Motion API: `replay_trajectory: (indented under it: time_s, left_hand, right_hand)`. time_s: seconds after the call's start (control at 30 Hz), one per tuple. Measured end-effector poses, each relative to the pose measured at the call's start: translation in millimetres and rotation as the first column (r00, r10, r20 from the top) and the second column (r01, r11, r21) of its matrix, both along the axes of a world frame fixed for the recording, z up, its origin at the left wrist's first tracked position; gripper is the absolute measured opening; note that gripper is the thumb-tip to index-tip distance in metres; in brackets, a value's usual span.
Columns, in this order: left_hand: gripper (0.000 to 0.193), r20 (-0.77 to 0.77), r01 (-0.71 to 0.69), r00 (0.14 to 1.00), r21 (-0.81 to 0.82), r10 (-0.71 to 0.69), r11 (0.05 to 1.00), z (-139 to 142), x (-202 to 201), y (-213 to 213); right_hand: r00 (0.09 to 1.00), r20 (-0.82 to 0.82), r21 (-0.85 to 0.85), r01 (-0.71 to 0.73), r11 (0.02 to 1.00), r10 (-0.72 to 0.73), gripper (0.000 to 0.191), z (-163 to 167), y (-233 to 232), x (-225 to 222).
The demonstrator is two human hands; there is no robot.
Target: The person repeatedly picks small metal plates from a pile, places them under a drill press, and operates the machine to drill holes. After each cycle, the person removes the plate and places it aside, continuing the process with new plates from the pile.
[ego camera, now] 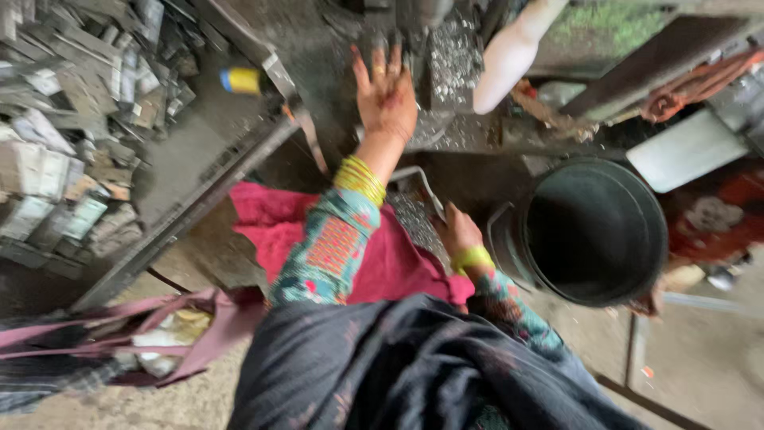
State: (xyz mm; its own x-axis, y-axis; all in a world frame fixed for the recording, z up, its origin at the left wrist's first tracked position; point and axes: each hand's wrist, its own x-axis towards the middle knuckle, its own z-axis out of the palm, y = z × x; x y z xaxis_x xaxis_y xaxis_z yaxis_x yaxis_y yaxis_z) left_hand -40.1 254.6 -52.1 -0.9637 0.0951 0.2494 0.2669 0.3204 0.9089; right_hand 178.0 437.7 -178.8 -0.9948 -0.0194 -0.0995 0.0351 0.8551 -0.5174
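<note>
Far left: a heap of flat grey metal pieces (72, 119) lies stacked loosely on a dark sloping surface (191, 159), within reach of the person. A small yellow and blue cylindrical item (241, 80) rests at the upper edge of that surface.

Centre left: the left hand (386, 95) is extended forward, fingers spread and flat, palm down, grasping nothing. It rests on or just above the dark machine bed (318, 72), beside a bright patch of small metal bits (454, 56). The open posture suggests pressing or sweeping rather than gripping; contact cannot be confirmed because of blur. Yellow bangles (360, 179) sit at the wrist.

Centre: a pink cloth (270, 223) covers the lap, probably as protection against debris.

Centre right: the right hand (458, 232) is closed on the rim of a shallow metal tray (414, 203) filled with small silvery parts. The tray is held just below the machine bed, a position suited to catching what comes off it.

Right: a dark round bucket (593, 231) stands just beside the tray hand. A white cylindrical object (509, 56) leans above.
</note>
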Motion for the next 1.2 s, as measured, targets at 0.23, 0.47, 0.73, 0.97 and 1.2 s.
replay_trajectory:
  time_s: [0.23, 0.47, 0.73, 0.97, 1.2]
  left_hand:
    - [0.046, -0.203, -0.289, 0.946, -0.88, 0.251, 0.378, 5.2, -28.6, 19.2]
    - [0.036, -0.354, -0.452, 0.892, -0.684, 0.282, 0.573, 28.3, 14.1, 6.1]
    - [0.037, -0.413, -0.654, 0.747, -0.601, 0.521, 0.46, 0.7, 158.6, -202.7]
    - [0.055, -0.126, -0.329, 0.939, -0.598, 0.32, 0.731, -29.6, 137.5, -364.6]
    - [0.042, -0.327, -0.5, 0.864, -0.651, 0.383, 0.571, -6.7, 137.4, -337.5]
  right_hand:
    - [0.996, -0.048, 0.113, -0.07, 0.991, 0.076, 0.038, 10.1, 12.2, -18.8]
    - [0.999, -0.033, 0.054, -0.02, 0.998, 0.022, 0.038, -7.7, 0.4, -3.7]
    - [0.998, -0.054, 0.108, -0.02, 0.994, 0.026, 0.043, -4.7, -10.7, -6.3]
    - [0.998, 0.063, 0.333, -0.002, 0.943, -0.02, 0.043, 13.3, -9.5, -9.1]
    - [0.995, 0.066, 0.34, 0.052, 0.939, -0.079, 0.044, 54.4, -44.3, 11.4]
